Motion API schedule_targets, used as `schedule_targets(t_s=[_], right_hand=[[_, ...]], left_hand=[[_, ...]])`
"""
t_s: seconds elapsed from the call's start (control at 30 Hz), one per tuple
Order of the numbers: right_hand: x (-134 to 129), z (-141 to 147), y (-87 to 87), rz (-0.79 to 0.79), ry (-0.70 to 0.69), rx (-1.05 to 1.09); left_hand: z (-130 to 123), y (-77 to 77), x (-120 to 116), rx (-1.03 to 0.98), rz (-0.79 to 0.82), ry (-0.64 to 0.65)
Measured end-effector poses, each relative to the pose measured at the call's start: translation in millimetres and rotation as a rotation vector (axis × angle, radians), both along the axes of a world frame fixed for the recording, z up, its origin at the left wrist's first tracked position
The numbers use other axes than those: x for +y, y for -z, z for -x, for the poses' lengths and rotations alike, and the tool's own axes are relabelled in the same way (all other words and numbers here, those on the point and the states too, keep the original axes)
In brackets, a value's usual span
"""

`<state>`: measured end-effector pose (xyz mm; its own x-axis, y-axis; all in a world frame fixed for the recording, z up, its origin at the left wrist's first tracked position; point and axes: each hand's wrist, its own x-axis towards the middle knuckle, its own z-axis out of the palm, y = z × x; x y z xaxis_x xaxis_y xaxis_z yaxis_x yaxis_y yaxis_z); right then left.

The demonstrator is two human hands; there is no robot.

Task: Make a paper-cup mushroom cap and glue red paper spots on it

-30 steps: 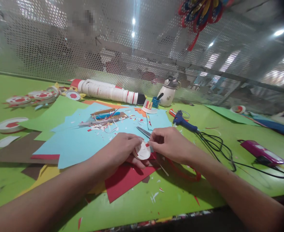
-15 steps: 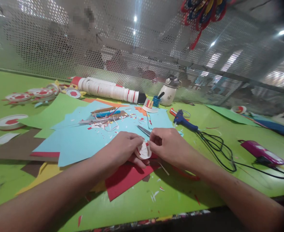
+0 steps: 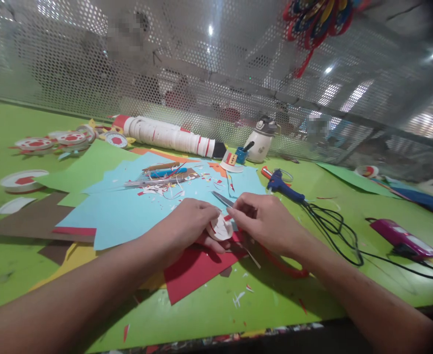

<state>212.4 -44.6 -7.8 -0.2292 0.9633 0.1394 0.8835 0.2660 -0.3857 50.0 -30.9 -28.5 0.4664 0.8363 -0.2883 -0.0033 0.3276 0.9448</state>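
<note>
My left hand (image 3: 197, 221) is closed around a small white round paper piece (image 3: 221, 228) with red marks, shaped like a shallow cup base. Thumb and fingers pinch its left and upper edge. At its upper right edge, my right hand (image 3: 258, 219) has its thumb and index finger pressed together; a tiny red bit shows by the fingertips, but what they pinch is hidden. Scissors (image 3: 222, 199) lie partly under my right hand, with the blades pointing away and a red handle showing below the wrist. Red paper (image 3: 197, 275) lies beneath my left hand.
Light blue sheets (image 3: 128, 216) carry paper scraps, a blue pen (image 3: 168, 172) and a craft knife (image 3: 146, 183). Behind are stacked paper cups (image 3: 164, 133), a blue jar (image 3: 241, 155) and a bottle (image 3: 261, 142). At right are a glue gun (image 3: 284, 187), its cable and a purple box (image 3: 404, 238).
My right fingertips have shifted slightly right along the white piece's edge, and the piece has turned a little in my left hand. The whole view has shifted slightly.
</note>
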Motion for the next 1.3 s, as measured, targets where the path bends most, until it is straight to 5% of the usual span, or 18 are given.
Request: schedule_targets(t_s=[0.47,1.3], right_hand=[[2,-6,-1.2,0.156,0.001,0.037],[5,-1,13.4,0.188,0.008,0.109]], left_hand=[[1,4.3,3,-0.008,0.014,-0.001],[0,1.4,0,0.013,0.005,0.026]])
